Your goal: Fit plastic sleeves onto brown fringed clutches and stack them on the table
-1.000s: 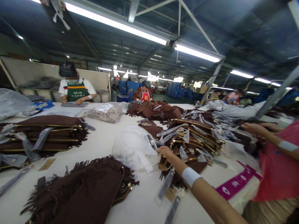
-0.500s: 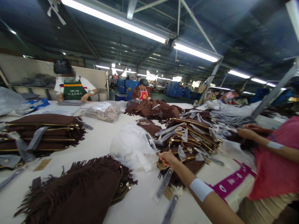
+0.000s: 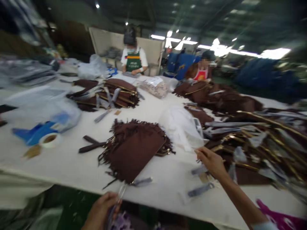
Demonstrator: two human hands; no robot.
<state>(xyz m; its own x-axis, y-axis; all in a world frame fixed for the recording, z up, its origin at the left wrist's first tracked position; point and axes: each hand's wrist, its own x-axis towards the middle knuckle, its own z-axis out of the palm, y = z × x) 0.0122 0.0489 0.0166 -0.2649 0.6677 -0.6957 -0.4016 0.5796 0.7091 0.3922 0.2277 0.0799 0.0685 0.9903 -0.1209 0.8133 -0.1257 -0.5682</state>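
Observation:
A dark brown fringed bag (image 3: 136, 150) with a gold zip lies on the white table in front of me. Near the table's front edge, my left hand (image 3: 105, 204) is closed around a blurred plastic-wrapped strap (image 3: 122, 191) that reaches up to the bag's lower corner. My right hand (image 3: 212, 161) is pinched beside the white plastic bag (image 3: 181, 127); whatever lies between its fingertips is too small to make out. Below that hand are a small tan tag (image 3: 204, 177) and a plastic-wrapped grey strap (image 3: 200, 190).
Brown bags with gold zips are piled at right (image 3: 259, 143) and in a stack (image 3: 120, 91) behind left. A tape roll (image 3: 50, 140) and blue plastic (image 3: 35, 132) lie left. A packed clear bag (image 3: 155, 87) stands further back. Two co-workers (image 3: 133, 60) work across the table.
The view has swung left and down. My left hand has come into view, holding the strap. My right hand stays by the white plastic bag, still pinched. The co-worker at right is out of view.

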